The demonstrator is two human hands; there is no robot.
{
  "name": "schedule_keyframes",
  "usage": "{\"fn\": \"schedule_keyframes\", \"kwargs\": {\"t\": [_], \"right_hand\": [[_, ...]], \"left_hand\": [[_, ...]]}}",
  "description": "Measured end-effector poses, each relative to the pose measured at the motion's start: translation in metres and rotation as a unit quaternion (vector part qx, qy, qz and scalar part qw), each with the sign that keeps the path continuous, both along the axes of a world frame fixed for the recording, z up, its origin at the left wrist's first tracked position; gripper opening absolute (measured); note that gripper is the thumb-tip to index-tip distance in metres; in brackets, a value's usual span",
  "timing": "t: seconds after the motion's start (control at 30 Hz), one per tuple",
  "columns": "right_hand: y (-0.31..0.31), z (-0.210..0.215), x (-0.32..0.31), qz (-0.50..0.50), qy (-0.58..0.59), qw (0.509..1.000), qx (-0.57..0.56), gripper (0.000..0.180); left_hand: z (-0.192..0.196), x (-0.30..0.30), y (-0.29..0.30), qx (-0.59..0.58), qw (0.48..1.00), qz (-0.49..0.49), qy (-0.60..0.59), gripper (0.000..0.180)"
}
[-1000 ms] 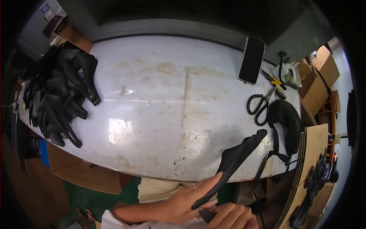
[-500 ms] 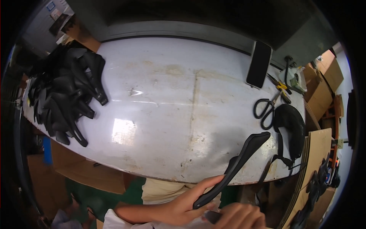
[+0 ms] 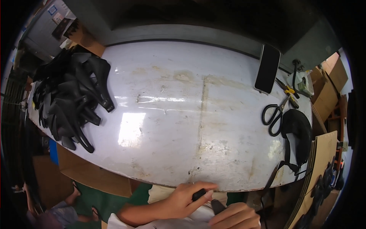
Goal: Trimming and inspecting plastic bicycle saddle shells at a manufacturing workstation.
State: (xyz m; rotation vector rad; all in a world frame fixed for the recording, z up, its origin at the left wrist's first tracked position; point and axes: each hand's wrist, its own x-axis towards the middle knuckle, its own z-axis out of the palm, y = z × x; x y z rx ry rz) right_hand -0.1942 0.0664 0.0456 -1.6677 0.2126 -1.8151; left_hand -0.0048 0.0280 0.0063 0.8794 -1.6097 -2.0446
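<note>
Left hand: our left hand (image 3: 183, 198) sits just below the near edge of the white table (image 3: 171, 126), fingers curled around the end of a black saddle piece (image 3: 199, 194), gripping it.
Right hand: our right hand (image 3: 235, 216) lies low at the bottom of the view, knuckles up, touching the dark end of the same piece; we cannot tell whether it grips or merely rests there.
What has changed: a second ago the long black piece rose slantwise over the table's right edge; now we have drawn it down into our lap, and only short dark ends show between the hands.
What that means: the piece appears to have left the tabletop and come close to the body, where both hands can work on it.
Left of table: a pile of black saddle shells (image 3: 70, 95) lies heaped at the far left edge, in the same place as before.
Right of table: a dark phone (image 3: 267, 68), black-handled scissors (image 3: 275, 114), yellow-handled pliers (image 3: 289, 91) and a black saddle cover (image 3: 297, 133) lie well apart from our hands.
Beyond the edge: cardboard sheets (image 3: 324, 152) stand at the right.
</note>
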Motion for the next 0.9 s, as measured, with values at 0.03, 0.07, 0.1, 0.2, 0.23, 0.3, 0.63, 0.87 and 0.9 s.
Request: {"fn": "schedule_keyframes", "kwargs": {"t": [0.03, 0.07, 0.1, 0.2, 0.23, 0.3, 0.63, 0.87, 0.9], "right_hand": [[-0.008, 0.003, -0.001, 0.049, 0.05, 0.997, -0.012, 0.016], [-0.013, 0.004, -0.001, 0.099, 0.098, 0.99, -0.023, 0.016], [-0.011, 0.001, 0.004, 0.104, 0.091, 0.99, -0.007, 0.016], [-0.008, -0.004, 0.009, 0.093, 0.095, 0.991, 0.017, 0.016], [-0.011, -0.003, 0.009, 0.092, 0.095, 0.991, 0.021, 0.016], [-0.02, -0.003, 0.011, 0.062, 0.081, 0.995, -0.009, 0.014], [-0.027, -0.003, 0.016, 0.12, 0.044, 0.991, 0.05, 0.013], [-0.022, -0.012, 0.005, 0.02, 0.089, 0.996, 0.023, 0.016], [-0.024, -0.008, 0.013, -0.007, 0.052, 0.997, 0.062, 0.014]], "left_hand": [[0.0, -0.003, -0.003, 0.012, 0.999, -0.014, -0.028, 0.028], [-0.003, -0.004, -0.001, 0.016, 0.999, -0.017, -0.027, 0.028], [-0.007, -0.004, 0.0, -0.021, 1.0, -0.006, -0.017, 0.029], [-0.014, -0.005, 0.001, -0.058, 0.998, 0.002, 0.004, 0.029], [-0.014, -0.005, 0.001, -0.063, 0.998, -0.002, 0.015, 0.03], [-0.017, -0.004, 0.001, -0.057, 0.998, -0.012, 0.015, 0.031], [-0.013, -0.007, 0.001, -0.071, 0.997, -0.015, 0.012, 0.031], [-0.015, -0.008, 0.004, -0.068, 0.998, -0.008, 0.006, 0.032], [-0.016, -0.008, 0.005, -0.082, 0.997, 0.0, 0.002, 0.031]]}}
